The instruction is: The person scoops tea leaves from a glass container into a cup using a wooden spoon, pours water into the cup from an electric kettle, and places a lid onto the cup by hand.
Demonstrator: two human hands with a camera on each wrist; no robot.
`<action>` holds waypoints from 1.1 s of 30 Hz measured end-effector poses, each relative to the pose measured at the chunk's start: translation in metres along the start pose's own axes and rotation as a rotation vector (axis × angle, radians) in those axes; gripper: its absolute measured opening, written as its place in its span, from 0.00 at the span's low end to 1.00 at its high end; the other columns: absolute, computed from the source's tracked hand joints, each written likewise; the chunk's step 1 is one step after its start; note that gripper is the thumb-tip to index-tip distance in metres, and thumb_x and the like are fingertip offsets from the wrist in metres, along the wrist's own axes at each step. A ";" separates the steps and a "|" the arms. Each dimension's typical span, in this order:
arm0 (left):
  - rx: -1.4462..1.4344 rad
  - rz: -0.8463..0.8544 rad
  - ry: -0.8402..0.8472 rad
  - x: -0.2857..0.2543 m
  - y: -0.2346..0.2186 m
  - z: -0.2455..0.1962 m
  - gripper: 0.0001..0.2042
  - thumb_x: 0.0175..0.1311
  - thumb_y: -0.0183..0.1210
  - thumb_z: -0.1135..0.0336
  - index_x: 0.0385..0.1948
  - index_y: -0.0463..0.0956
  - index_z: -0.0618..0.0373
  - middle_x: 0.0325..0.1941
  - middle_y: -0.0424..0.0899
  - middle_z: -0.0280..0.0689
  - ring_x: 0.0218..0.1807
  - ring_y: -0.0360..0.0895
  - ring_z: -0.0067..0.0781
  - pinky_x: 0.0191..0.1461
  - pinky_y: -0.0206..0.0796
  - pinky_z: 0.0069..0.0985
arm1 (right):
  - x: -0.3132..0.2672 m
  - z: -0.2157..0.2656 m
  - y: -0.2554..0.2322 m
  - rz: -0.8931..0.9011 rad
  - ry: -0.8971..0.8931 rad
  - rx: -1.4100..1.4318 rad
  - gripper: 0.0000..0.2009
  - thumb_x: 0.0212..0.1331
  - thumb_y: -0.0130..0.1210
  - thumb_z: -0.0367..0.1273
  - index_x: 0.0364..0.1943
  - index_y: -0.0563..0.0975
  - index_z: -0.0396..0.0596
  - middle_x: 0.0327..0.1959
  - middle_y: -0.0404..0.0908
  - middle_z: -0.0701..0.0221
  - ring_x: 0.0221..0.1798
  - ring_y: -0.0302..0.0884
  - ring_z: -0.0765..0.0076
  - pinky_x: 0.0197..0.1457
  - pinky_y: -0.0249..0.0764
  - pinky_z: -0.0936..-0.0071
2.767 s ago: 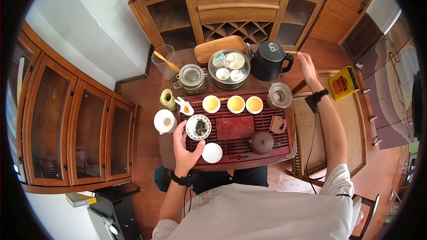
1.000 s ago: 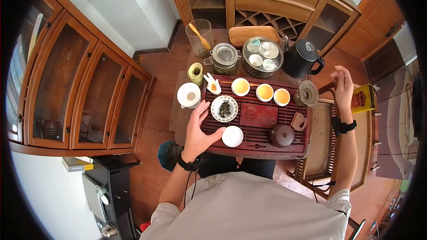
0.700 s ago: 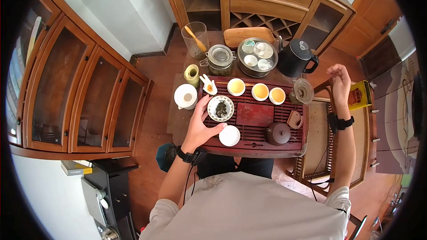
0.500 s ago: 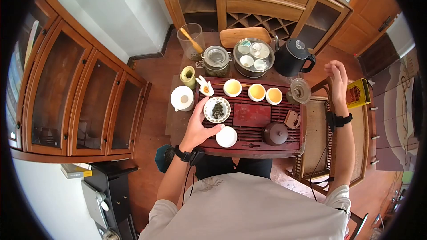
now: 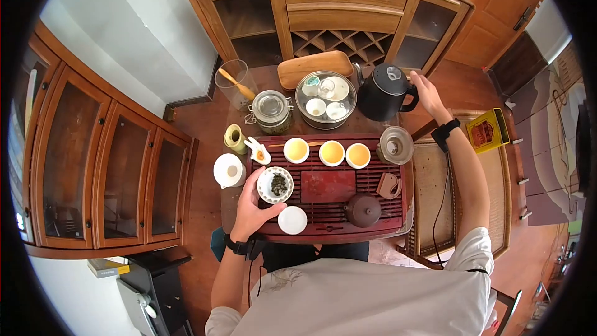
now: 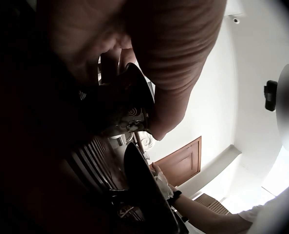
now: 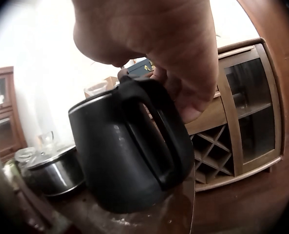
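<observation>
In the head view my left hand [image 5: 250, 208] grips a white gaiwan bowl [image 5: 266, 198] with dark wet tea leaves in it, fingers at its left side and thumb along the near rim. Its white lid [image 5: 292, 220] lies just nearer to me on the tea tray. My right hand [image 5: 428, 96] is at the handle of the black electric kettle [image 5: 374, 101], fingers extended. The right wrist view shows this hand [image 7: 159, 44] above the kettle handle [image 7: 171, 131], fingers partly hidden behind it. In the left wrist view the bowl [image 6: 134, 114] is dark between thumb and fingers.
Three cups of yellow tea [image 5: 332, 154] line the far side of the red slatted tray [image 5: 328, 185]. A brown clay teapot [image 5: 364, 210] and glass strainer cup [image 5: 395, 145] stand right. A white pitcher [image 5: 229, 170], glass jar [image 5: 270, 109] and lidded pot [image 5: 326, 102] surround it.
Over the last half second my right hand has come left to the kettle handle, its bent fingers straightening. My left hand stays around the bowl. The head view has shifted.
</observation>
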State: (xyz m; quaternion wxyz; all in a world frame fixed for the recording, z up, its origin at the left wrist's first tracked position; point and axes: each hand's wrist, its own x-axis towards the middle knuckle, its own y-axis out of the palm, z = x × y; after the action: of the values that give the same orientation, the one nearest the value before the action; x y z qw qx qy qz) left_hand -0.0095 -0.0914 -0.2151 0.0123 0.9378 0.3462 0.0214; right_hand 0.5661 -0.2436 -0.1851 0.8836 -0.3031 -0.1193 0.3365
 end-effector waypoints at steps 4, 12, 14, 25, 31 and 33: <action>0.013 -0.022 -0.010 0.000 0.000 0.000 0.48 0.51 0.81 0.75 0.76 0.60 0.63 0.73 0.72 0.42 0.74 0.72 0.34 0.79 0.63 0.35 | 0.003 -0.011 0.017 -0.078 -0.008 0.017 0.38 0.77 0.45 0.61 0.62 0.80 0.35 0.50 0.88 0.51 0.58 0.84 0.52 0.67 0.72 0.62; 0.031 -0.026 -0.025 0.000 -0.002 -0.001 0.48 0.51 0.80 0.76 0.75 0.59 0.63 0.73 0.73 0.42 0.74 0.72 0.34 0.80 0.63 0.36 | 0.010 -0.026 0.037 -0.107 0.149 0.489 0.37 0.75 0.46 0.60 0.31 0.85 0.34 0.14 0.76 0.68 0.15 0.71 0.73 0.22 0.65 0.72; 0.029 -0.030 -0.027 0.000 -0.001 -0.002 0.48 0.51 0.80 0.77 0.75 0.59 0.63 0.73 0.73 0.42 0.74 0.72 0.34 0.80 0.63 0.36 | 0.018 -0.036 0.040 -0.140 0.135 0.573 0.34 0.75 0.47 0.55 0.17 0.78 0.41 0.12 0.75 0.67 0.13 0.70 0.70 0.20 0.65 0.71; 0.018 -0.042 -0.038 -0.001 0.002 -0.007 0.47 0.50 0.80 0.77 0.75 0.61 0.62 0.72 0.73 0.42 0.74 0.72 0.34 0.80 0.63 0.36 | 0.029 -0.018 0.013 -0.227 0.069 0.809 0.20 0.74 0.49 0.49 0.28 0.75 0.52 0.11 0.64 0.77 0.13 0.63 0.72 0.22 0.68 0.70; 0.035 -0.060 -0.009 -0.001 0.004 -0.003 0.46 0.49 0.80 0.77 0.73 0.62 0.62 0.71 0.74 0.41 0.72 0.73 0.32 0.78 0.66 0.35 | -0.004 0.057 -0.033 -0.224 0.013 0.894 0.24 0.76 0.47 0.47 0.19 0.73 0.53 0.10 0.64 0.77 0.14 0.63 0.72 0.24 0.65 0.72; 0.051 -0.074 0.007 -0.001 0.005 -0.002 0.46 0.49 0.80 0.77 0.72 0.62 0.62 0.70 0.74 0.41 0.72 0.73 0.32 0.78 0.66 0.35 | -0.018 0.079 -0.045 -0.218 0.004 0.948 0.23 0.76 0.48 0.47 0.21 0.73 0.54 0.11 0.63 0.78 0.15 0.62 0.73 0.24 0.65 0.72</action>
State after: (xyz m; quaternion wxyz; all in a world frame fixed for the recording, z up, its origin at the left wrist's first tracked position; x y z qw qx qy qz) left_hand -0.0069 -0.0954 -0.2125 -0.0119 0.9243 0.3812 0.0154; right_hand 0.5436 -0.2459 -0.0956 0.9546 0.1465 0.0176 0.2587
